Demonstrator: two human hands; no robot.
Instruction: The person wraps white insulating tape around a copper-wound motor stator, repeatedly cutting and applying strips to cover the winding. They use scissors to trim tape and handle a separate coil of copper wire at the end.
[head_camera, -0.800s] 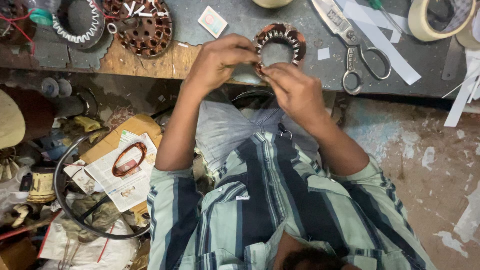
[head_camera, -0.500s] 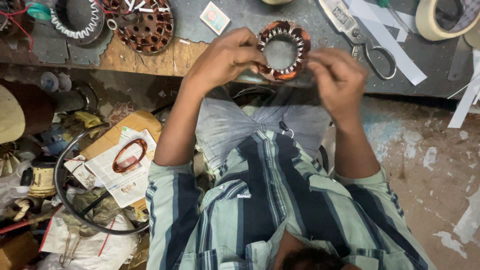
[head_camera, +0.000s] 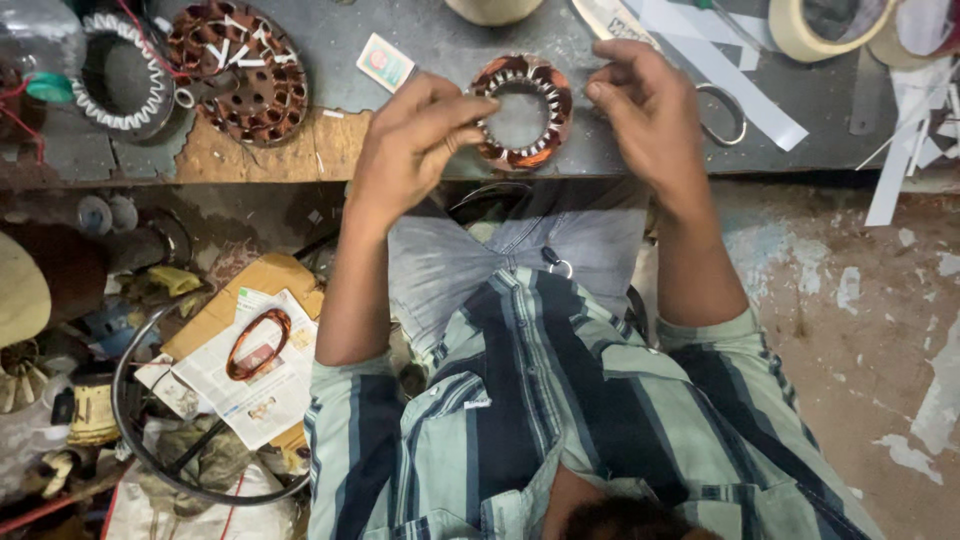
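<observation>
Card: small white rectangular card (head_camera: 385, 62) with a red-and-green print, flat on the grey bench (head_camera: 440, 40), just left of the stator.
Stator: copper-wound ring (head_camera: 523, 112) at the bench's near edge, between both hands.
Left hand (head_camera: 415, 150): fingers curled, fingertips pinching the ring's left rim.
Right hand (head_camera: 648, 110): raised beside the ring, fingers loosely bent, holding nothing I can make out.

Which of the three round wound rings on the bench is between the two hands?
The small copper-wound ring, between the left hand and right hand. The other two lie far left, untouched.
</observation>
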